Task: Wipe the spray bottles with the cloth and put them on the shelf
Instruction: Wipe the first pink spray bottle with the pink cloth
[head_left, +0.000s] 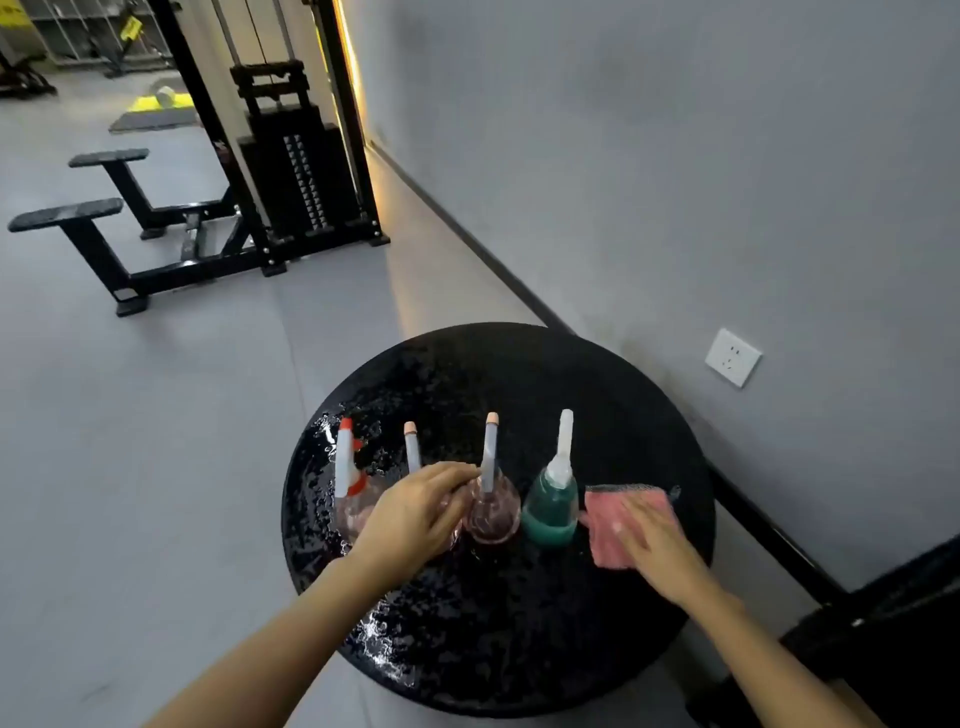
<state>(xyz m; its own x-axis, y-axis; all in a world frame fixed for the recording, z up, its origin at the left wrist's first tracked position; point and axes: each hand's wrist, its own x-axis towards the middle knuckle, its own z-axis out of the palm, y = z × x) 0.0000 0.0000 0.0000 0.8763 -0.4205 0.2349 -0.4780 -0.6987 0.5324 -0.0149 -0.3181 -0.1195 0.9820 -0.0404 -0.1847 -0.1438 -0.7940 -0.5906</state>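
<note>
Right hand (657, 540) lies flat, fingers straight, on the pink cloth (610, 514) beside the green bottle (550, 506). Left hand (415, 512) covers a pink bottle (413, 452); grip unclear.

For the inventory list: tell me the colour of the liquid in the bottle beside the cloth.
Teal green, in the bottle; clearest in the head view.

Glossy speckled black table (519, 374), pink cloth (613, 519)

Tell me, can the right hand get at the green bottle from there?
Probably yes. The right hand lies flat on the pink cloth, just beside the green bottle, with nothing standing between them.
</note>
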